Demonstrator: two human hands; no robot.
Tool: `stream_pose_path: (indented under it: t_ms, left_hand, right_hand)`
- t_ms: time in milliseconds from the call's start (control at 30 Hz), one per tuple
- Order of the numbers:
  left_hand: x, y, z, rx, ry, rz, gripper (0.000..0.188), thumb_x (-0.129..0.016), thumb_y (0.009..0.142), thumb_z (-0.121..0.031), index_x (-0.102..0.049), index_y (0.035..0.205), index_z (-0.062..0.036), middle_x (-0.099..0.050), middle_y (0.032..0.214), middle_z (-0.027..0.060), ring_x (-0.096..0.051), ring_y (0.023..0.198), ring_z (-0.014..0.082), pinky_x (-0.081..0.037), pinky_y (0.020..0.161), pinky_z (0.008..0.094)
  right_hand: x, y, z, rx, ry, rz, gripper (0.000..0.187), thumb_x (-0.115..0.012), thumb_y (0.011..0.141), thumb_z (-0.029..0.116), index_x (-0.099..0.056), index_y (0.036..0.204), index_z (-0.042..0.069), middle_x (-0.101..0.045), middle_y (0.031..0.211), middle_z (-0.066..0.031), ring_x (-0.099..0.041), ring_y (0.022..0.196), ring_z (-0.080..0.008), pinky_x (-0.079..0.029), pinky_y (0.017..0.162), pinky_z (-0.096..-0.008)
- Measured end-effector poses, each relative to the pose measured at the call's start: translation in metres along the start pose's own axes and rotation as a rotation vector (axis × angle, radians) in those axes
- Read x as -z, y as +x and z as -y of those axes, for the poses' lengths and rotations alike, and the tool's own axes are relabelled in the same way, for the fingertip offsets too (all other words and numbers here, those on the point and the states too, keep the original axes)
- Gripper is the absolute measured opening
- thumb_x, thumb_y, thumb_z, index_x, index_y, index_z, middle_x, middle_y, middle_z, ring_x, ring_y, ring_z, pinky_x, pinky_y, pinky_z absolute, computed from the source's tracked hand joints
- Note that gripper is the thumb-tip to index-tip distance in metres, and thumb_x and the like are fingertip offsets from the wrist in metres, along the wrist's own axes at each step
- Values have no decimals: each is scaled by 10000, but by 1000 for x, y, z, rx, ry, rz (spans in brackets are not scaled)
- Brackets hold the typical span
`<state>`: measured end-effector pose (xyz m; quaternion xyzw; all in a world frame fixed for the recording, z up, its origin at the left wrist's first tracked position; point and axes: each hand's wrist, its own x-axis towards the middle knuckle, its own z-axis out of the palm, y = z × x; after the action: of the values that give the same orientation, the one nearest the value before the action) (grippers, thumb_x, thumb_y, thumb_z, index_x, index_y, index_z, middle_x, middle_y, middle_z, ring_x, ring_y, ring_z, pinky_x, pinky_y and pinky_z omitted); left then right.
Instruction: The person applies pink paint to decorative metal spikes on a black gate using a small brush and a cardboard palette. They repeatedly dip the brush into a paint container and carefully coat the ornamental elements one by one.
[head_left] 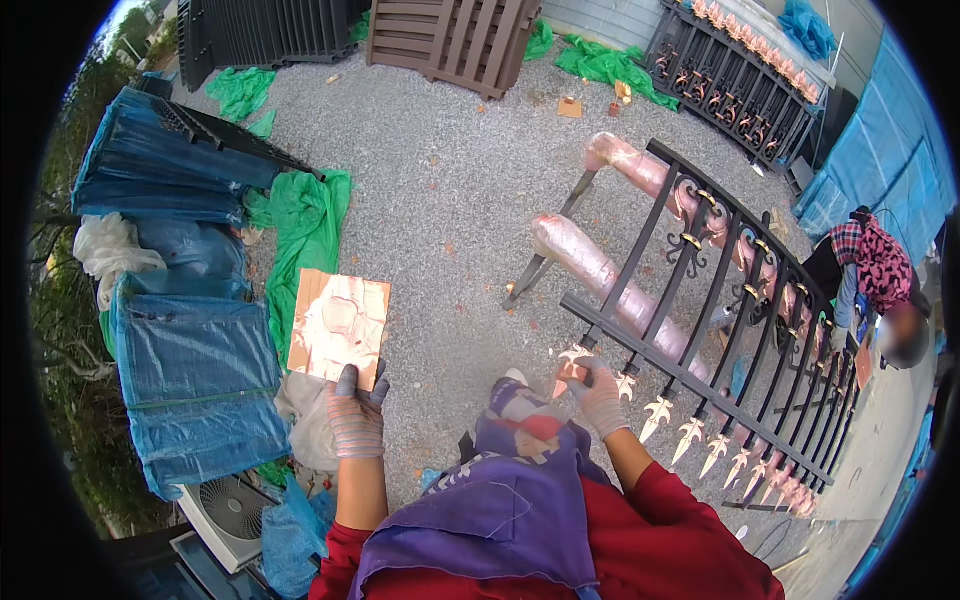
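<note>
My left hand (357, 418), in a striped work glove with grey fingers, grips the lower edge of a square piece of cardboard (340, 325). Copper-pink paint is smeared over the cardboard's face. My right hand (600, 398), gloved too, is closed around a small copper-stained pad (572, 375); its exact kind is hard to make out. The pad is at the end spearhead of a black metal fence panel (690, 375), and whether it touches is unclear. Along the panel's near rail, other spearheads (657, 415) are copper-pink. Gold collars and black scrolls decorate its bars.
Plastic-wrapped supports (590, 265) carry the panel. At the right, another person (870, 250) bends beside its far end. Blue-covered stacks (200, 380) and green sheeting (305, 220) line the left. More black panels (735, 85) stand at the back right. Gravel (430, 180) covers the ground.
</note>
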<state>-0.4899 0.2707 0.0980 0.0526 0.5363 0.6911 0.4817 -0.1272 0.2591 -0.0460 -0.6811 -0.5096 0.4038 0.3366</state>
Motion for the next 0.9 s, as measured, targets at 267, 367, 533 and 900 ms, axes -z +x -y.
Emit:
stream_pose_path:
  t_ms: [267,367,533,900]
  left_hand:
    - [-78,169,-49,14,-41,97,313,-584,906,-102,-513,1210,-100,-676,1036,114,-709,861,269,-627,568,341]
    - [-96,219,-78,-15,-2,66,285,-567,918,-100,-525,1200,-91,-678,1028,108,-708,853,252,-622,563,328]
    - [-108,314,-105,0,45,-60,298,-561,927,-119,-522,1222,-103,-678,1051,103,-704,863,247,-621,580,331]
    - [-322,544,-129,112,247,225,410,-569,902,-75,-474,1298,-120,-647,1120,105,-688,881,251,-604,619,388]
  right_hand:
    - [-96,172,59,-50,-65,-21,309,-780,743,176,-640,981,40,-605,800,-123,-598,719,-253,-496,680,-366]
    - [-158,260,108,146,-45,5,266,-744,776,174,-654,1005,72,-598,772,-103,-593,697,-227,-492,678,-352]
    - [-209,364,251,219,31,183,253,-704,777,134,-668,1025,104,-637,934,-163,-602,918,-334,-492,798,-425]
    - [-210,474,203,-142,-11,-167,269,-718,800,122,-643,1053,70,-635,862,-78,-602,764,-174,-500,716,-315]
